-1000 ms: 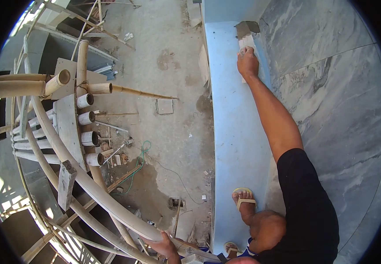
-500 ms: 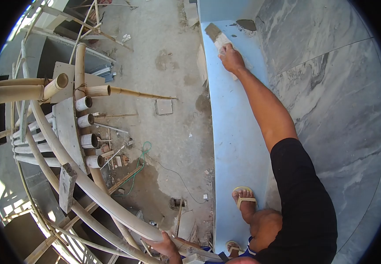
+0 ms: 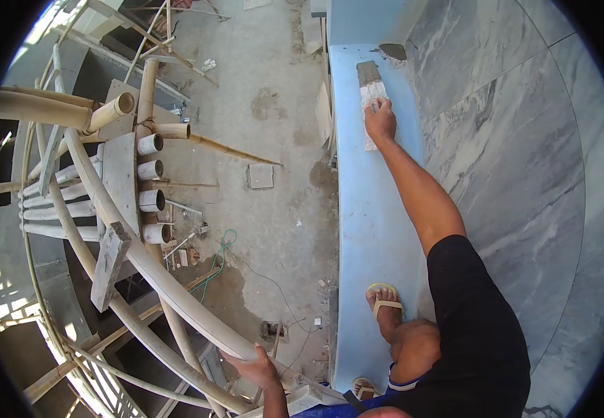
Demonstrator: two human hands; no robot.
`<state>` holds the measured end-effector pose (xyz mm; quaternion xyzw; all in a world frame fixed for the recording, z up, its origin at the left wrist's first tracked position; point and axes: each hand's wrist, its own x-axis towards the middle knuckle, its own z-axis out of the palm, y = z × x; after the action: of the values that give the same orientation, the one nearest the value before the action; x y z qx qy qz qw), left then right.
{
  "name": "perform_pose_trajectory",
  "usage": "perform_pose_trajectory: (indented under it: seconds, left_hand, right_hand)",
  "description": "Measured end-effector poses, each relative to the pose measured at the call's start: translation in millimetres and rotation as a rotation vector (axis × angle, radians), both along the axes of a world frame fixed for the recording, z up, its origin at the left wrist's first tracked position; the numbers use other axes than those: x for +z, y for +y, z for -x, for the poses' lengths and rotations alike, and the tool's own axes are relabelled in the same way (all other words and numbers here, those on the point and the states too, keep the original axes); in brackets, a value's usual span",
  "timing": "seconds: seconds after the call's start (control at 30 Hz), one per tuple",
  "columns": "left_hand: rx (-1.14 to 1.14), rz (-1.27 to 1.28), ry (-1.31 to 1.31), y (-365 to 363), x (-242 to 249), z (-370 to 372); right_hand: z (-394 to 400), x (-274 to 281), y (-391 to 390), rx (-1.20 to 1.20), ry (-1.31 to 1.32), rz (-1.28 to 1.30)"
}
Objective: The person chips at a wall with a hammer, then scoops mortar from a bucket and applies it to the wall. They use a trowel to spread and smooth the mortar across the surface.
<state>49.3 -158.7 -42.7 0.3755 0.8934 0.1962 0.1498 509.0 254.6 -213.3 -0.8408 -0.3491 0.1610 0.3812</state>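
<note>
My right hand is closed around a flat, narrow, white-stained board with wet grey mortar on its far end. The board lies close over the light blue ledge, pointing away from me. Just beyond its tip, a dark grey patch of mortar sits in the corner by the marble-patterned wall tiles. At the bottom of the view, my left hand is wrapped round a thick bamboo pole of the scaffold.
My sandalled foot stands on the ledge, whose left edge drops to a concrete floor far below. Bamboo scaffolding fills the left side. A green hose and a square slab lie on that floor.
My right hand has drawn the board back a little and swung its mortar-covered end rightward, so it lies straighter along the ledge. My left hand keeps its grip on the pole.
</note>
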Motion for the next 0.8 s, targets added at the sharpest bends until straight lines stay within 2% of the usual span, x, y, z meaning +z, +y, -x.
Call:
perform_pose_trajectory:
  seconds: [0.13, 0.23, 0.4, 0.57, 0.63, 0.8]
  left_hand:
    - [-0.007, -0.071, -0.004, 5, 4, -6]
    - [0.041, -0.061, -0.071, 11, 13, -14]
    - [-0.013, -0.09, -0.03, 5, 8, -8]
    - [-0.019, -0.095, -0.045, 8, 12, -15]
    - [-0.004, -0.061, -0.002, 10, 10, -15]
    - [-0.042, -0.009, 0.029, -1, -4, -1]
  right_hand:
    - [-16, 20, -17, 0.005, -0.039, 0.172]
    - [-14, 3, -37, 0.034, -0.066, 0.046]
    - [-12, 3, -53, -0.031, -0.043, 0.114]
    - [-48, -3, -37, -0.088, -0.175, 0.063]
    - [-69, -11, -22, -0.075, -0.219, 0.159]
    - [-95, -28, 13, -0.055, -0.279, 0.161]
